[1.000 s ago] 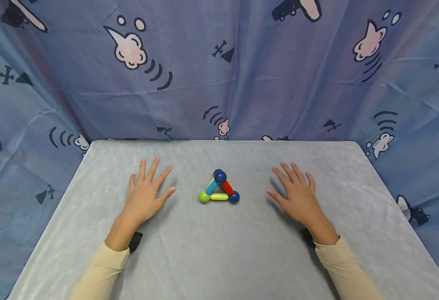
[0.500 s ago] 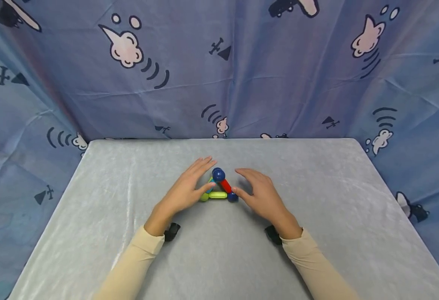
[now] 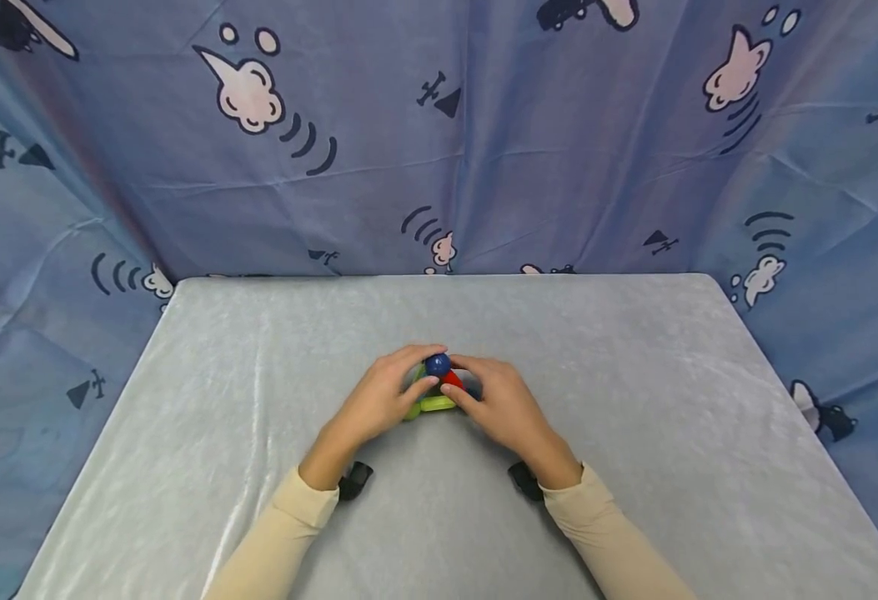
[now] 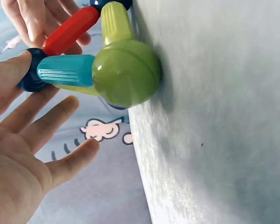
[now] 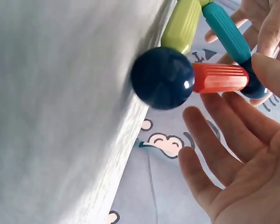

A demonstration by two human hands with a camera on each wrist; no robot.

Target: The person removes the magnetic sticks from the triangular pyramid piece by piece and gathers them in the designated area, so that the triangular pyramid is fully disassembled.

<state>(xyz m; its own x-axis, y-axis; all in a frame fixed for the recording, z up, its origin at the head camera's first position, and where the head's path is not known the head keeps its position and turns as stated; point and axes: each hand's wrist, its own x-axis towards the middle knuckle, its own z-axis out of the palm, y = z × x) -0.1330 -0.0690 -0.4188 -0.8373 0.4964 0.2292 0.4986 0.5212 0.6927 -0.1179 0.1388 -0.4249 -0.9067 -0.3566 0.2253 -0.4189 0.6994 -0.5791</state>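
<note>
A toy pyramid frame of balls and ribbed rods stands mid-table. A dark blue ball (image 3: 438, 365) forms its top. My left hand (image 3: 378, 396) pinches this ball between thumb and forefinger, its other fingers spread in the left wrist view. From the other side my right hand (image 3: 506, 408) pinches the upper end of the red rod (image 5: 219, 78), close to that ball. A teal rod (image 4: 65, 71) slopes to a green ball (image 4: 126, 72) at the left base. Along the front runs a yellow-green rod (image 3: 437, 404), ending at another blue ball (image 5: 163, 78), hidden by my right hand in the head view.
A pale grey cloth covers the table (image 3: 439, 517). Behind it and along both sides hangs a blue printed curtain (image 3: 378, 100). Dark wrist cameras sit under the left wrist (image 3: 355, 481) and right wrist (image 3: 525, 482).
Both hands came inward from the sides of the table, fingers first spread, then bent onto the top of the frame. The frame now sits slightly lower and turned in the head view.
</note>
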